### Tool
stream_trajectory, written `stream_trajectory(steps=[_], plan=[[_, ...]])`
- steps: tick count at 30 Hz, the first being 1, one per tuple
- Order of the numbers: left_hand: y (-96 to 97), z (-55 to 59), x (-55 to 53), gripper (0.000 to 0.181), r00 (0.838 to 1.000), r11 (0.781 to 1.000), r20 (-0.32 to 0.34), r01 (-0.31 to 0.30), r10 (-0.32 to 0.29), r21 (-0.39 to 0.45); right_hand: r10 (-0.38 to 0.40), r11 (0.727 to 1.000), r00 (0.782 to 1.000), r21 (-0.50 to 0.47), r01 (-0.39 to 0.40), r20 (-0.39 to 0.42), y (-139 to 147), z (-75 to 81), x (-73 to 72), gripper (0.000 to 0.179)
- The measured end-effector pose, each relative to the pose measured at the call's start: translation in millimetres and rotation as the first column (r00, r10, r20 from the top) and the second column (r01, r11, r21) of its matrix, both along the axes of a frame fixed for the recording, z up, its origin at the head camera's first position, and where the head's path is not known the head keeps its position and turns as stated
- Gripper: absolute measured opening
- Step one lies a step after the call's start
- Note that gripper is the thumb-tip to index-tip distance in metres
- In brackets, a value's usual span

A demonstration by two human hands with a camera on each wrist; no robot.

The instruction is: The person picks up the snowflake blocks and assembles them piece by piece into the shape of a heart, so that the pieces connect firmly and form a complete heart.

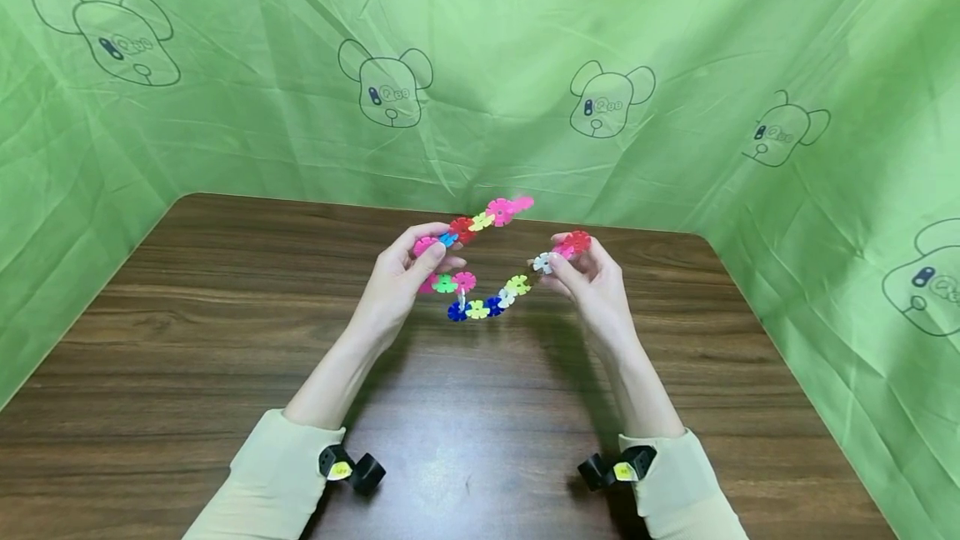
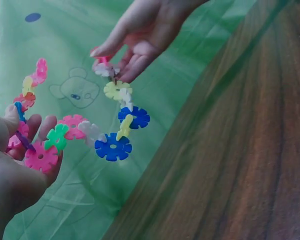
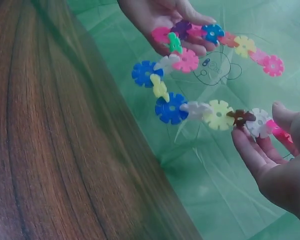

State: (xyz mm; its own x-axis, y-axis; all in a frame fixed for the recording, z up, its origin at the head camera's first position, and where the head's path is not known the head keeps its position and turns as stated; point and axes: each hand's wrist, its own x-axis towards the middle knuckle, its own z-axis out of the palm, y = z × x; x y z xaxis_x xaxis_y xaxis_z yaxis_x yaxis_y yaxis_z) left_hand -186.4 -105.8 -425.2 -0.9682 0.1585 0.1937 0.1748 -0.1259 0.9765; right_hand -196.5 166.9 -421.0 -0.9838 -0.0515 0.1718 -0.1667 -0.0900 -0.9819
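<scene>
A chain of interlocking plastic snowflake discs (image 1: 477, 309) in many colours hangs in a loop between my two hands above the table. With thumb and fingers, my left hand (image 1: 397, 277) pinches the chain near a blue disc (image 3: 213, 33) and a pink one. Beyond that hand a free end runs through red and yellow to a pink disc (image 1: 500, 211). My right hand (image 1: 600, 290) grips the other end by the white disc (image 3: 259, 123) and pink disc, with a red disc (image 1: 576, 242) at the tip. The two ends are apart. Blue discs (image 2: 113, 147) sag lowest in the middle.
Below the hands lies a dark wood-grain table (image 1: 480, 440) with rounded far corners. A green cloth (image 1: 495, 23) printed with bear-head outlines encloses its back and sides. Each sleeve cuff carries a small black camera (image 1: 367, 472).
</scene>
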Motion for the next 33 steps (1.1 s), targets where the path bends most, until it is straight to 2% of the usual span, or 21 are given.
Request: stream_trajectory(steps=[9,17,22,25,29,33], plan=[[8.4,-5.5,0.7,0.029,0.998,0.996,0.015,0.065,-0.064,-0.053,0.001,1.000,1.000,0.009,-0.001,-0.012,0,1.6,0.6,0.045],[11.1,-9.8,0.2,0.031,0.995,0.984,0.046,0.098,-0.092,-0.149,-0.089,0.994,0.996,-0.067,0.087,-0.021,-2,2.8,1.5,0.038],[12.3,-12.6,0.1,0.032,0.991,0.970,0.004,0.128,-0.130,-0.205,-0.143,0.990,0.985,-0.004,0.143,-0.097,0,1.3,1.4,0.028],[14.1,-14.7,-0.1,0.032,0.991,0.940,-0.045,0.108,-0.129,-0.325,-0.157,0.985,0.976,0.051,0.166,-0.148,1,0.1,0.8,0.024],[17.0,-17.8,0.7,0.032,0.987,0.871,-0.089,0.071,-0.130,-0.486,-0.157,0.976,0.967,0.119,0.183,-0.199,2,-2.0,-0.1,0.025],[17.8,-19.9,1.6,0.031,0.983,0.823,-0.100,0.073,-0.156,-0.564,-0.150,0.960,0.964,0.201,0.195,-0.221,1,-3.0,0.0,0.027]])
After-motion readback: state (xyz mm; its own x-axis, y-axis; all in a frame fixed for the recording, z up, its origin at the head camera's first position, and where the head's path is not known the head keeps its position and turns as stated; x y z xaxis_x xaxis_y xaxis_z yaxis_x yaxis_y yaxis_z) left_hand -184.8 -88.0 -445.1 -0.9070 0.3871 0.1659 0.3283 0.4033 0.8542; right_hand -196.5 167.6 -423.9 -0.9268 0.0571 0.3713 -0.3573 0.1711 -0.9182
